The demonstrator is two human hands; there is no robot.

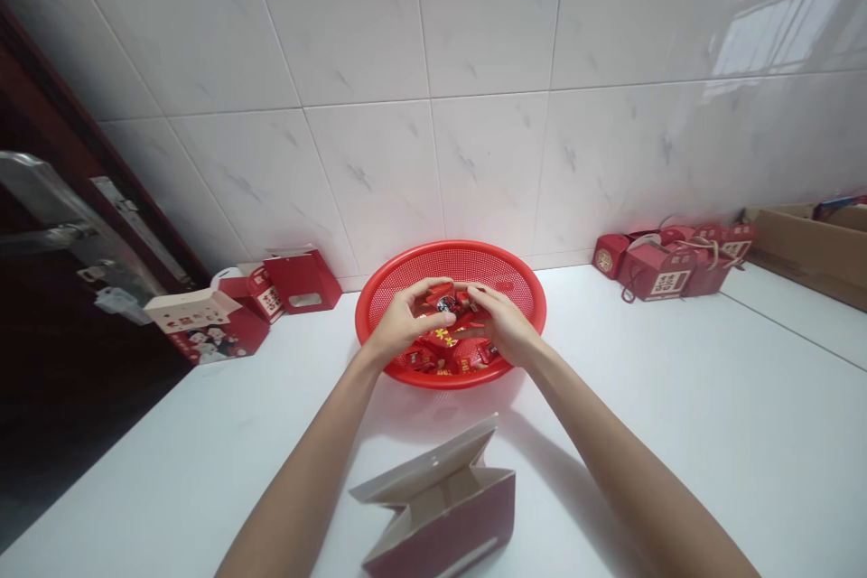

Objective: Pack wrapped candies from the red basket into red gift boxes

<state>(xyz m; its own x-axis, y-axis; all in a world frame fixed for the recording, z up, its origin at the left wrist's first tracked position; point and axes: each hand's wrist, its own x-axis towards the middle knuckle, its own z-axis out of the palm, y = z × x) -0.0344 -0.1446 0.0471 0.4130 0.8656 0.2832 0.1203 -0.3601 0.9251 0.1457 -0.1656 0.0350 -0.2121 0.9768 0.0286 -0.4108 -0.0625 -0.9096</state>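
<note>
A red perforated plastic basket (451, 251) stands against the tiled wall, with several red-wrapped candies (443, 339) in its bottom. My left hand (410, 314) is over the basket's left side, thumb and fingers closed round a red-wrapped candy (445, 302) with a dark round label. On the right side my right hand (507, 323) curves over the candies, its thumb and fingers apart; whether its fingertips touch a candy is hard to see. Between my forearms an open paper gift box (451, 515), dull red outside and pale inside, stands with its top flaps spread.
Red gift boxes (302, 280) stand at the left, one with a printed cartoon couple (209, 334). More red boxes with cord handles (660, 275) sit at the right by the wall. Beyond them is a cardboard box (806, 244). A dark door with a metal handle (41, 208) borders the white table's left.
</note>
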